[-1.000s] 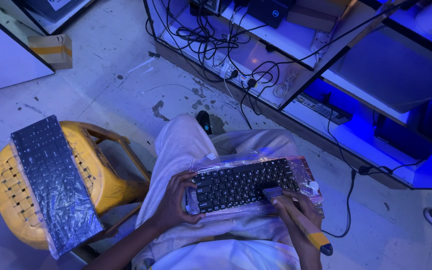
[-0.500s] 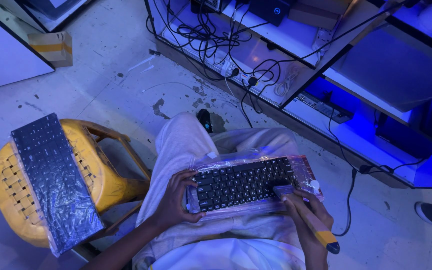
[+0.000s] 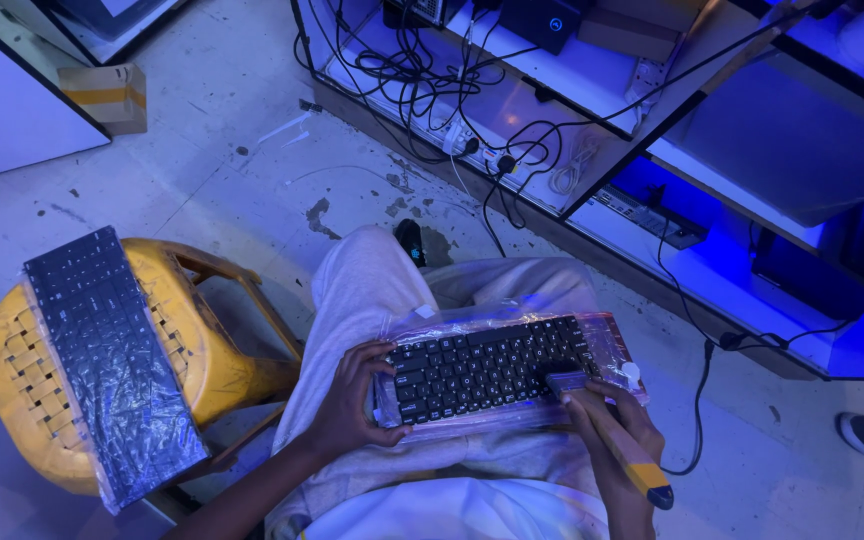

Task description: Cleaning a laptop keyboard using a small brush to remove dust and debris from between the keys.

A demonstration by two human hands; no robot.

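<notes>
Keyboard (image 3: 492, 368), black and lying in a clear plastic wrapper (image 3: 607, 335), rests across the person's lap between the two hands. Left hand (image 3: 352, 400) grips the keyboard's left end, thumb curled over the near edge and fingers reaching onto the outer keys. Right hand (image 3: 617, 430) is at the keyboard's right near corner, closed around the yellow handle of a brush (image 3: 612, 440); the brush head lies on the keys just in front of that hand, and the dark tip of the handle sticks out behind it toward the person. Grey trousers show under the keyboard on both sides. Well to the left of the left hand stands a yellow woven stool (image 3: 202, 340), and a second dark keyboard (image 3: 112, 365) wrapped in plastic lies slanted across its seat. Beyond the hands, further from the person, a tangle of black cables (image 3: 422, 80) runs along a low shelf (image 3: 592, 200) lit blue, with stained floor (image 3: 232, 190) in between
</notes>
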